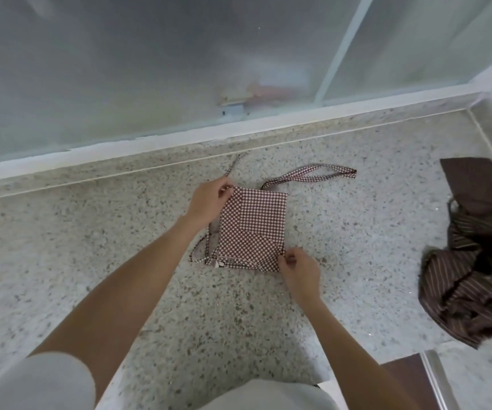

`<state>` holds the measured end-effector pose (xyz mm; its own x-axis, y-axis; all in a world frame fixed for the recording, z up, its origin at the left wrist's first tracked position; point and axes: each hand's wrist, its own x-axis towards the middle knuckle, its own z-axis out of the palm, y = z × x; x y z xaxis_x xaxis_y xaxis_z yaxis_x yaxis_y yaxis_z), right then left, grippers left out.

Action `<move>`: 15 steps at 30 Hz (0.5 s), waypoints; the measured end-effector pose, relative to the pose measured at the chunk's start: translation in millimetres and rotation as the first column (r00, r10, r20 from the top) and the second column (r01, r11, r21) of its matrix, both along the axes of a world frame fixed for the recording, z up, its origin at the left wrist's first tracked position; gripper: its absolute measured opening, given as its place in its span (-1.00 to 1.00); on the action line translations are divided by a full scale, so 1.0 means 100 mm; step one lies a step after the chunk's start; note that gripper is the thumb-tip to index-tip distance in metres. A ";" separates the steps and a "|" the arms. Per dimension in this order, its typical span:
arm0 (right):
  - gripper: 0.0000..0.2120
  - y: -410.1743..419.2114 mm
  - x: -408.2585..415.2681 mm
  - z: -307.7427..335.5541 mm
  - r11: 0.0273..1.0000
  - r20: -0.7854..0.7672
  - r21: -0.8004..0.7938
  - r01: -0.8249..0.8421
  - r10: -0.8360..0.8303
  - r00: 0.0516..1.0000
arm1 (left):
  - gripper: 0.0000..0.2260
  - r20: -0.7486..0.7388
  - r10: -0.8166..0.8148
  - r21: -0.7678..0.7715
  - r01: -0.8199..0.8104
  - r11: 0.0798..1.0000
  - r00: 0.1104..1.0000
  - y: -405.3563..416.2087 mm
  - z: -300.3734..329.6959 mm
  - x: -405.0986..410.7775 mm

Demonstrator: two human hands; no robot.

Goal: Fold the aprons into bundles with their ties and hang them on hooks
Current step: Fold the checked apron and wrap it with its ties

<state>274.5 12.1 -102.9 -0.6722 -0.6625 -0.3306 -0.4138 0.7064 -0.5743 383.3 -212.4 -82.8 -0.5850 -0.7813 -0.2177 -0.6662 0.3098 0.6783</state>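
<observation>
Pale sleeves (pixel 40 383) sit lowest in view, both my forearms reaching out from them over the speckled counter (pixel 91 261).

Right hand (pixel 298 270): fingers curled, pinching the near right corner of the check apron (pixel 253 226). Left hand (pixel 209 202): thumb and fingers pinching the far left corner of the same apron, where a thin tie (pixel 234 165) runs off toward the window.

Check apron: folded down to a small upright rectangle, lying flat on the counter between my two hands. Diagonal fold lines show across its lower half. Neck strap (pixel 312 174) lies in a flat loop just beyond the apron's far right corner, touching the counter. Another tie (pixel 201 253) loops out at the apron's near left side, partly under my left forearm.

Striped apron (pixel 472 255): dark brown, crumpled in a heap, well to the right of the check apron, not folded, near the counter's right edge.

Frosted window (pixel 150 69) stands beyond the check apron, behind the counter's raised ledge (pixel 120 155). Some blurred pinkish shape shows through the glass; can't make out what it is.
</observation>
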 end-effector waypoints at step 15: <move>-0.79 0.05 0.02 -0.08 0.978 -0.174 -0.137 -0.159 0.134 0.976 | -0.78 0.130 -0.055 -0.197 0.080 0.977 0.990 0.09 -0.19 -0.04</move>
<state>276.5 17.3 -110.5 -0.6007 -0.7913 -0.1144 -0.6031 0.5424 -0.5849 379.2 -203.0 -101.7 -0.6161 -0.7761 -0.1342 -0.7139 0.4784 0.5113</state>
